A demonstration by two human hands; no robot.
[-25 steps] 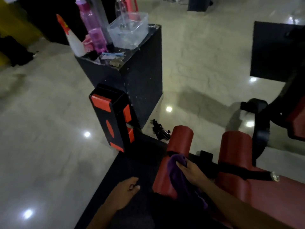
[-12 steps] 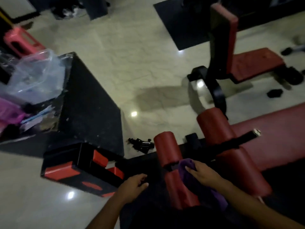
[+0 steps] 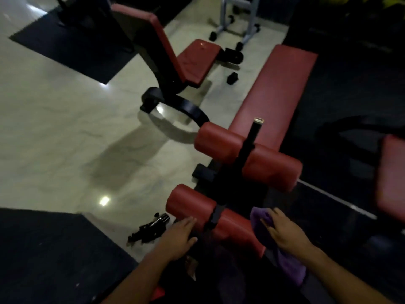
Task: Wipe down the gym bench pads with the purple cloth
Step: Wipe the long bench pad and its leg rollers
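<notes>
Head view, dim and a little blurred: right hand [image 3: 285, 232] pressed flat on the purple cloth [image 3: 282, 257], fingers spread over it rather than clenched, pinning it against the right end of the near roller pad [image 3: 232, 229]; rest of the cloth hanging down past the wrist. Left hand [image 3: 177, 235] released and holding nothing, palm down, fingertips touching the left half of the same roller, apparently steadying it. Beyond, a second red roller pad [image 3: 247, 154] split by a black post [image 3: 252, 137], then the long flat bench pad [image 3: 276, 91] running away from the camera. To the left, a separate seat with an upright red backrest [image 3: 162, 38] on a pale tiled floor [image 3: 65, 128]; a small black fitting [image 3: 151, 227] lying on the floor near the left hand. Judged as early or midway: wiping under way on the nearest roller only, no way to tell from sheen or dampness which surfaces are already clean. Probably left: the far roller, the long pad, perhaps the other seat.
</notes>
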